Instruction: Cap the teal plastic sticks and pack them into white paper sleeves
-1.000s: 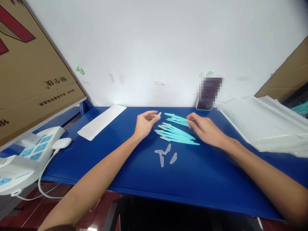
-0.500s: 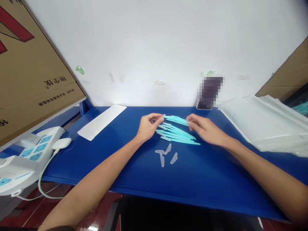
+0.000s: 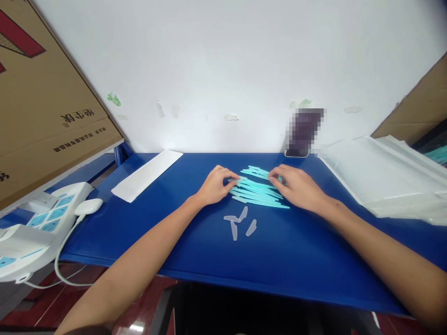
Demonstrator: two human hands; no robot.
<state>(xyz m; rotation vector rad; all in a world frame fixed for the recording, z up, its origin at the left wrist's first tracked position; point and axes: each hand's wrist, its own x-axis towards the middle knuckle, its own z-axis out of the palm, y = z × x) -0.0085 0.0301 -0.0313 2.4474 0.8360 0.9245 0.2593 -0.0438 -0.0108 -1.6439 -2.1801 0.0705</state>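
Several thin teal plastic sticks [image 3: 259, 194] lie in a loose pile on the blue table [image 3: 181, 232]. My left hand [image 3: 215, 186] rests at the pile's left end, its fingers pinched on the tip of one teal stick. My right hand [image 3: 299, 187] sits at the pile's right end with its fingers pinched on the other end of the same stick. Whether a cap sits on the stick's left tip is hidden by my fingers. Several small clear caps [image 3: 240, 224] lie loose on the table just in front of the pile.
A white paper strip [image 3: 146, 176] lies at the back left. A white power strip [image 3: 38, 218] with a plug [image 3: 89, 206] sits at the left edge, under a cardboard box [image 3: 42, 102]. A phone [image 3: 303, 135] leans on the wall. Stacked white bags [image 3: 384, 177] lie at the right.
My left hand brought a clear cap to the tip of the teal stick held by my right hand. Both hands then lowered onto the pile.
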